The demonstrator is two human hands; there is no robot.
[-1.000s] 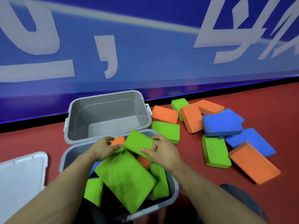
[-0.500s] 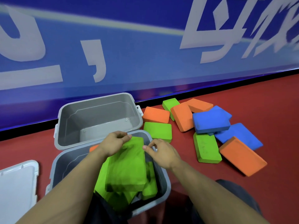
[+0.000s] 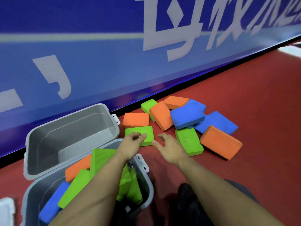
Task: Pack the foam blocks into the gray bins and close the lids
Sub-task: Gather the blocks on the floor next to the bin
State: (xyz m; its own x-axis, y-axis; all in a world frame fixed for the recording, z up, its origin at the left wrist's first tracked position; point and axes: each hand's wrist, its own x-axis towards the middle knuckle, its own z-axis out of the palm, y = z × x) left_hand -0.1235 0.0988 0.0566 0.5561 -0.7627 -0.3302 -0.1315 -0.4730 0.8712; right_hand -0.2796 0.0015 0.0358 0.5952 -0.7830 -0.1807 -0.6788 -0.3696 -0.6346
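Your near gray bin (image 3: 147,191) crammed with green, orange, blue blocks, far bin (image 3: 71,128) empty — loose foam blocks (image 3: 187,116) heaped on the red floor (image 3: 244,95) by the wall.

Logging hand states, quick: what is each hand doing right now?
Left hand: open, fingertips on the green block, no grip yet.
Right hand: open, holding nothing.
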